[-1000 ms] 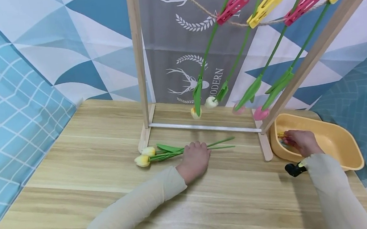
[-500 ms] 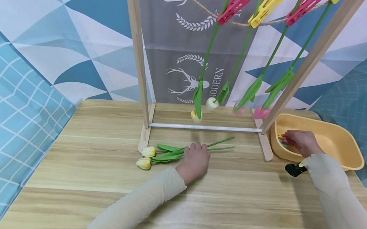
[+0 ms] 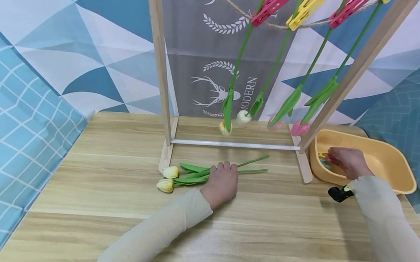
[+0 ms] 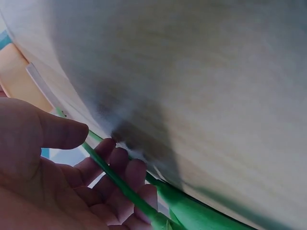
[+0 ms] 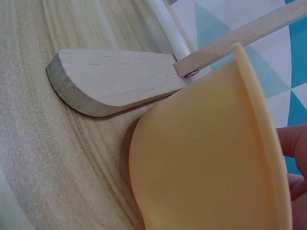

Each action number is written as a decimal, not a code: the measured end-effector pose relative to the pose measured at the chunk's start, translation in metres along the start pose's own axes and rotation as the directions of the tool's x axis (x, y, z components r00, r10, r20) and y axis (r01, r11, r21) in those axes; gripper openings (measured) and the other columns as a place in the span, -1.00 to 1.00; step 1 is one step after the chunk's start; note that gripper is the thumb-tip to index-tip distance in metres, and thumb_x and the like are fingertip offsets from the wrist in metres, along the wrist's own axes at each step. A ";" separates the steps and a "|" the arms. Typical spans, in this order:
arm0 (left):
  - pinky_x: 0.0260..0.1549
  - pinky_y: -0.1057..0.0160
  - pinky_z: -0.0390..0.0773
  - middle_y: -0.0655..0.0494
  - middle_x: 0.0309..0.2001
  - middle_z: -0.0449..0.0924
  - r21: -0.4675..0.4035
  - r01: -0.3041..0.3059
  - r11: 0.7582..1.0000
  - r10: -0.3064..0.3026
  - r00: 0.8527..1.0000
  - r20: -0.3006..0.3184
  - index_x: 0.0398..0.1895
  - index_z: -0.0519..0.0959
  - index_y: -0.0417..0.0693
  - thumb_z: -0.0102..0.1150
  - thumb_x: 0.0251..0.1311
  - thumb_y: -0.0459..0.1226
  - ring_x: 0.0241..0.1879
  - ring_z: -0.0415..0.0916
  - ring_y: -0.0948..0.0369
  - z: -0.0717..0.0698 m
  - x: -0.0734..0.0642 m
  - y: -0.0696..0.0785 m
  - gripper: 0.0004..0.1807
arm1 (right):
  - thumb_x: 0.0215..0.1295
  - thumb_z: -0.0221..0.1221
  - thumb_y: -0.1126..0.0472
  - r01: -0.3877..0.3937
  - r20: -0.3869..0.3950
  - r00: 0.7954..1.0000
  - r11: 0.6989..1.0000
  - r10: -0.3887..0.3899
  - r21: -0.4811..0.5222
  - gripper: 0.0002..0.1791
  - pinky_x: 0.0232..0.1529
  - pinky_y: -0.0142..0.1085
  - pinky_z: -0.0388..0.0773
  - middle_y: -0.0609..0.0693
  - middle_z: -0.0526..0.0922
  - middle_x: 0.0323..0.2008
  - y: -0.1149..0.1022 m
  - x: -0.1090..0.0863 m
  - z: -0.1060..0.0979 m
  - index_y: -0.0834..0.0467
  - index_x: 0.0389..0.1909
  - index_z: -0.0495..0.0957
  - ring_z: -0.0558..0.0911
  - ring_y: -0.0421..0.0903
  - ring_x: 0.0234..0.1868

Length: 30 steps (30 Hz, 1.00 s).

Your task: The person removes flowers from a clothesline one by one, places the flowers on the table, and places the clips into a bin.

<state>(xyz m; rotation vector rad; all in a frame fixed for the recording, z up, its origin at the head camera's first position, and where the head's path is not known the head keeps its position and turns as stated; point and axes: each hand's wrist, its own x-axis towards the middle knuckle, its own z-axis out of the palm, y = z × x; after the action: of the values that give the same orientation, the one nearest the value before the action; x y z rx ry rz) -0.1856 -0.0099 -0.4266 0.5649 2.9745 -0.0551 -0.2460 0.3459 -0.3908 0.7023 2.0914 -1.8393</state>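
Observation:
Two yellow-white tulips with green stems, a nearer tulip [image 3: 165, 185] and a farther tulip [image 3: 170, 172], lie side by side on the wooden table. My left hand [image 3: 221, 186] is over their stems. In the left wrist view its thumb and curled fingers are around one green stem [image 4: 115, 177], while the other stem passes behind the fingers. My right hand [image 3: 349, 162] reaches into an orange plastic bin [image 3: 388, 153], its fingertips beside a yellow clothespin [image 3: 322, 155]. Whether they pinch it is hidden; in the right wrist view the bin wall [image 5: 206, 158] covers most of that hand.
A wooden frame [image 3: 161, 68] with a white crossbar [image 3: 233, 144] stands behind the tulips. Several tulips hang blossom-down from its rope, held by a pink clothespin [image 3: 271, 4], a yellow clip [image 3: 308, 8] and others. The frame's right foot [image 3: 304, 168] is close beside the bin.
The nearer tulip has shifted slightly right and turned a little under my left hand, which has drawn in slightly. My right hand has stayed in the bin with hardly any motion.

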 end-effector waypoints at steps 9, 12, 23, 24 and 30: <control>-0.27 0.18 0.42 0.02 -0.21 0.42 -0.011 -0.015 1.000 0.015 1.000 -0.023 -0.07 0.41 -0.16 0.01 0.18 -0.27 -0.20 0.40 0.12 -0.004 -0.003 -0.001 -0.74 | 0.26 0.16 0.23 0.046 0.038 0.998 0.995 -0.050 0.091 -0.91 -0.23 -0.41 0.61 -0.16 0.61 -0.50 -0.007 -0.011 -0.003 0.13 -0.25 0.49 0.65 -0.26 -0.39; -0.26 0.17 0.43 0.01 -0.20 0.43 -0.026 -0.016 1.000 0.016 1.000 -0.018 -0.06 0.41 -0.17 0.00 0.19 -0.28 -0.19 0.42 0.11 -0.006 -0.003 -0.001 -0.74 | 0.22 0.21 0.20 0.073 0.069 0.994 0.987 -0.083 0.142 -0.95 -0.25 -0.42 0.61 -0.17 0.63 -0.49 -0.010 -0.016 -0.001 0.03 -0.43 0.57 0.65 -0.27 -0.39; -0.24 0.15 0.43 0.01 -0.22 0.43 -0.053 -0.003 0.999 0.004 1.000 0.016 -0.07 0.42 -0.15 -0.01 0.17 -0.33 -0.20 0.41 0.10 -0.010 -0.008 -0.006 -0.75 | 0.31 0.11 0.16 0.151 0.191 0.962 0.964 -0.194 0.218 -0.88 -0.27 -0.42 0.61 -0.14 0.68 -0.39 -0.015 -0.037 0.010 -0.02 -0.37 0.60 0.67 -0.24 -0.35; -0.24 0.14 0.44 0.01 -0.22 0.43 -0.053 -0.002 0.999 0.003 1.000 0.016 -0.08 0.42 -0.15 0.01 0.16 -0.32 -0.20 0.41 0.10 -0.011 -0.008 -0.007 -0.75 | 0.31 0.11 0.16 0.151 0.201 0.959 0.963 -0.197 0.224 -0.89 -0.25 -0.42 0.61 -0.14 0.68 -0.38 -0.016 -0.039 0.012 -0.02 -0.36 0.60 0.68 -0.24 -0.34; -0.22 0.10 0.46 -0.01 -0.20 0.47 -0.036 -0.009 0.999 0.008 1.000 -0.020 -0.11 0.45 -0.16 0.01 0.18 -0.30 -0.20 0.44 0.08 -0.016 -0.013 -0.015 -0.78 | 0.30 0.13 0.15 0.164 0.248 0.943 0.959 -0.221 0.233 -0.88 -0.23 -0.41 0.61 -0.15 0.69 -0.36 -0.022 -0.050 0.023 -0.02 -0.35 0.63 0.68 -0.23 -0.33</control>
<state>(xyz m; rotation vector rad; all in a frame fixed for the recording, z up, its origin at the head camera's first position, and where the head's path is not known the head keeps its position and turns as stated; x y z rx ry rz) -0.1804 -0.0274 -0.4084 0.5775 2.9856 0.0050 -0.2180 0.3124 -0.3506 0.2703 1.8629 -2.1471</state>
